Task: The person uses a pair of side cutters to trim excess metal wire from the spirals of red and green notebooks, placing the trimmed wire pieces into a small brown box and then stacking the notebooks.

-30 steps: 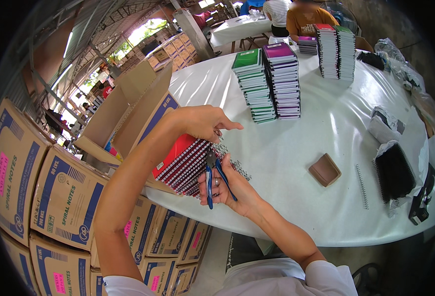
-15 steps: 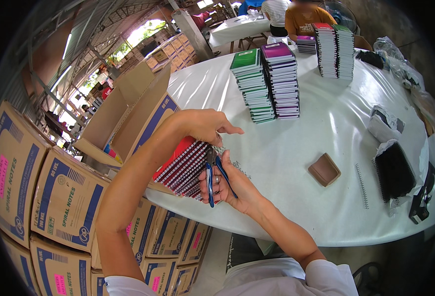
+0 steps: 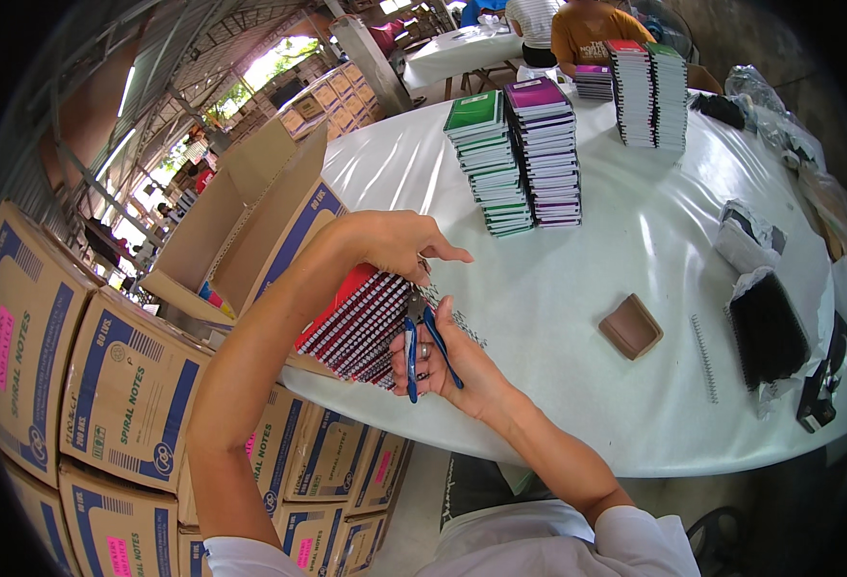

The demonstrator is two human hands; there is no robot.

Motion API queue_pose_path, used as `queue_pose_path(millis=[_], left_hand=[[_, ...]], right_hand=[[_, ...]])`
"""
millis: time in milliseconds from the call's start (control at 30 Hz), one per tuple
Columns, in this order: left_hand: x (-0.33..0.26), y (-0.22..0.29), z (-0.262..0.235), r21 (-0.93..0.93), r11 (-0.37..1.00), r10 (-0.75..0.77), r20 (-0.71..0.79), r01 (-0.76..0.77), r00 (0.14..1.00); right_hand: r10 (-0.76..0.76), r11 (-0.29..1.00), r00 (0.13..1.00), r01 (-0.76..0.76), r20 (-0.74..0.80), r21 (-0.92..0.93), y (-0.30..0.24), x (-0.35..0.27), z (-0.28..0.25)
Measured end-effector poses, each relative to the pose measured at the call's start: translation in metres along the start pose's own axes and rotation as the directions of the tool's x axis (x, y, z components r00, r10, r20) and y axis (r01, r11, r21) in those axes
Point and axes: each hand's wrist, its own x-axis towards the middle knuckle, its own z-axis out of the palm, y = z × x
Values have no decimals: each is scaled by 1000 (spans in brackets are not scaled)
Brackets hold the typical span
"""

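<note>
A stack of red-covered spiral notebooks (image 3: 371, 322) leans by the table's left edge, its white coil bindings facing me. At its upper right corner is my left hand (image 3: 399, 245), index finger pointing right and the other fingers bent down by the coil ends; what they pinch is hidden. My right hand (image 3: 462, 365) is closed around blue-handled pliers (image 3: 433, 351), whose handles are spread and whose dark jaws point up at the coil ends just below my left fingers. Loose wire coil ends (image 3: 462, 322) stick out beside the stack, partly behind my right thumb.
Tall piles of green notebooks (image 3: 491, 173) and purple notebooks (image 3: 544, 154) stand ahead. A brown box-like piece (image 3: 630, 327), a loose coil (image 3: 703, 358) and black coils (image 3: 768, 332) lie right. An open carton (image 3: 260, 212) and stacked cartons (image 3: 135, 385) flank the left. A person (image 3: 601, 34) sits opposite.
The pliers' jaws have shifted slightly at the coil ends below my left fingers. Both hands stay in nearly the same place; the whole view has moved a little.
</note>
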Motion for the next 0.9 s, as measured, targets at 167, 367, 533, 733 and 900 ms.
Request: queue_pose_path(millis=[167, 367, 533, 733, 900], left_hand=[[-1, -7, 3, -17, 1000, 25, -11, -25, 1000], [4, 3, 0, 56, 998, -23, 46, 20, 999], [12, 8, 5, 107, 992, -81, 120, 69, 989], [16, -7, 12, 59, 998, 7, 145, -15, 989], [18, 5, 10, 144, 989, -45, 175, 20, 983]], right_hand=[[40, 999, 999, -40, 19, 0, 1, -4, 3], [48, 970, 972, -100, 230, 221, 5, 9, -18], [86, 986, 992, -98, 94, 138, 11, -1, -13], [41, 997, 993, -33, -111, 67, 13, -6, 10], [99, 949, 973, -155, 210, 273, 16, 2, -20]])
